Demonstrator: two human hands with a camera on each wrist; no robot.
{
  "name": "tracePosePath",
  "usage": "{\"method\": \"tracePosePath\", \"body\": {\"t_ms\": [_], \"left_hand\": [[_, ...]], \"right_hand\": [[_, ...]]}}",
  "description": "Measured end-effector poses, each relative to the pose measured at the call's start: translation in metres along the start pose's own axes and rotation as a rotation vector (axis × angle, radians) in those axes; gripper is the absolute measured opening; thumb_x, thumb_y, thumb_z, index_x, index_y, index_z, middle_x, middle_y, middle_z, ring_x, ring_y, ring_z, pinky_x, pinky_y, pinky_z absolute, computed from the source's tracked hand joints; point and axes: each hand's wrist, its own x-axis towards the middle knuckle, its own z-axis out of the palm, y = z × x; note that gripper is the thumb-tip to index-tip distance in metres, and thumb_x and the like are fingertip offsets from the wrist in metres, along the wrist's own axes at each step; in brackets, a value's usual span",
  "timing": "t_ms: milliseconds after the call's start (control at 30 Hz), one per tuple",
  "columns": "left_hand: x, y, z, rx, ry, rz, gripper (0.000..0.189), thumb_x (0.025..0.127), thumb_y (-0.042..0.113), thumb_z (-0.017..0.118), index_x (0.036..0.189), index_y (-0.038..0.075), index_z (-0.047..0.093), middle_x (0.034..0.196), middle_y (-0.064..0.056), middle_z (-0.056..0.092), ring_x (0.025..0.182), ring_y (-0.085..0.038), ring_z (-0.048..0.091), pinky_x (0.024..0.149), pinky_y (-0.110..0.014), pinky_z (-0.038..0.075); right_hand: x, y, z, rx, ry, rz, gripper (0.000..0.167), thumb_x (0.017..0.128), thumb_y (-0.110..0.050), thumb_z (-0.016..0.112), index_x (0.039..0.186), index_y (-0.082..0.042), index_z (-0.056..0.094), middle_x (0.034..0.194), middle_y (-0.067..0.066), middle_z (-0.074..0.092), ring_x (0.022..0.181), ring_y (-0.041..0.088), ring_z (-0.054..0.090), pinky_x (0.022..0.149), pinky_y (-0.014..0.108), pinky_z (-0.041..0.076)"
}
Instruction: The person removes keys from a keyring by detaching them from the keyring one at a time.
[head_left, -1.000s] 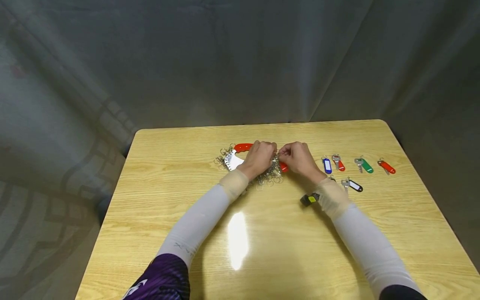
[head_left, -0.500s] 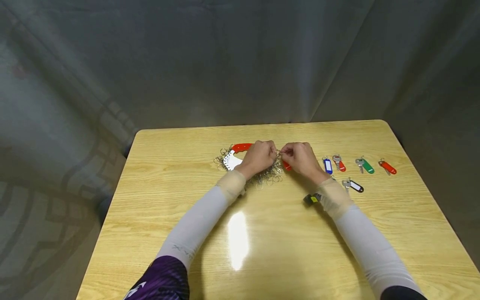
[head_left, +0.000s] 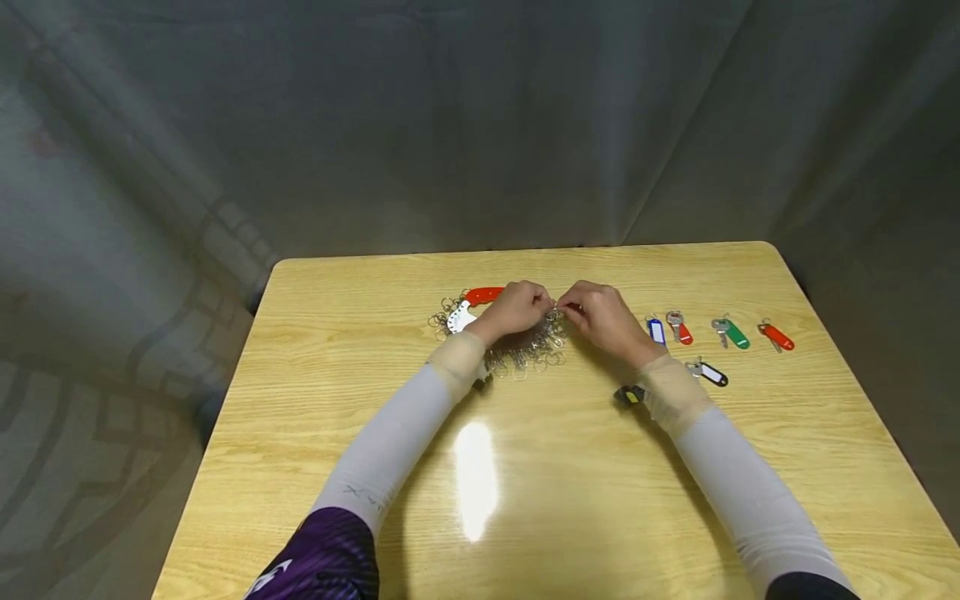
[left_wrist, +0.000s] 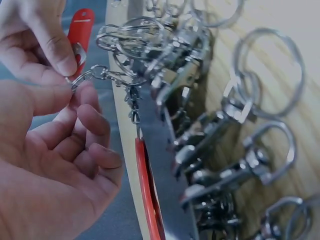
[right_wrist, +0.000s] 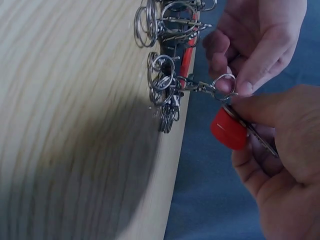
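Note:
A white plate (head_left: 460, 317) with a red handle (head_left: 482, 295) lies at the table's far middle, its edge hung with several metal clips and rings (head_left: 520, 362). My left hand (head_left: 516, 308) pinches a split ring (right_wrist: 223, 86) that hangs from one clip at the plate's right end. Just to its right, my right hand (head_left: 600, 315) holds a red key tag (right_wrist: 230, 131) and its key (right_wrist: 262, 140) between thumb and fingers. The fingertips of both hands meet at the ring. Whether the tag's own ring is threaded on it I cannot tell.
To the right on the wooden table (head_left: 555, 492) lie a blue tag (head_left: 656, 331), a red tag with a key (head_left: 680, 330), a green one (head_left: 736, 333), another red one (head_left: 777, 337) and a black one (head_left: 712, 373). A grey curtain (head_left: 480, 125) stands behind.
The red tag seen below my right hand before is now hidden in the head view. Both hands have shifted only slightly and stay fingertip to fingertip.

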Motion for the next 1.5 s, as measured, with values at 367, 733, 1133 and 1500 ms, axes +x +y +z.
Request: {"method": "tracePosePath", "body": {"t_ms": [367, 733, 1133, 1500], "left_hand": [[-0.004, -0.002, -0.002, -0.293, -0.025, -0.101, 0.022, 0.107, 0.01, 0.059, 0.104, -0.006, 0.073, 0.085, -0.005, 0.066, 0.079, -0.015, 0.057, 0.076, -0.023, 0.045], [-0.01, -0.006, -0.004, -0.361, -0.021, -0.112, 0.02, 0.107, 0.013, 0.062, 0.101, -0.002, 0.074, 0.087, -0.01, 0.07, 0.08, -0.015, 0.06, 0.076, -0.022, 0.047], [-0.01, -0.006, -0.007, -0.356, -0.098, -0.14, 0.036, 0.111, 0.021, 0.055, 0.099, -0.008, 0.071, 0.081, -0.009, 0.063, 0.075, -0.02, 0.054, 0.069, -0.023, 0.043], [-0.01, -0.007, -0.005, -0.534, -0.073, -0.161, 0.024, 0.108, 0.009, 0.059, 0.108, -0.012, 0.07, 0.08, -0.005, 0.064, 0.071, -0.012, 0.055, 0.07, -0.024, 0.046]], "right_hand": [[0.0, 0.002, 0.005, 0.115, 0.012, 0.197, 0.005, 0.096, -0.004, 0.077, 0.096, 0.0, 0.08, 0.091, 0.014, 0.078, 0.075, 0.023, 0.071, 0.068, 0.034, 0.057], [0.001, 0.005, 0.011, 0.322, -0.091, 0.419, 0.006, 0.097, -0.002, 0.075, 0.099, 0.002, 0.079, 0.091, 0.016, 0.078, 0.07, 0.015, 0.065, 0.061, 0.02, 0.052], [0.002, 0.006, 0.006, 0.005, 0.003, -0.062, 0.009, 0.095, 0.005, 0.073, 0.101, 0.0, 0.077, 0.1, 0.013, 0.076, 0.09, 0.03, 0.074, 0.083, 0.046, 0.062], [0.002, 0.005, 0.01, 0.124, -0.003, 0.13, 0.006, 0.098, -0.001, 0.074, 0.101, 0.0, 0.079, 0.096, 0.014, 0.077, 0.08, 0.025, 0.071, 0.073, 0.037, 0.059]]}}
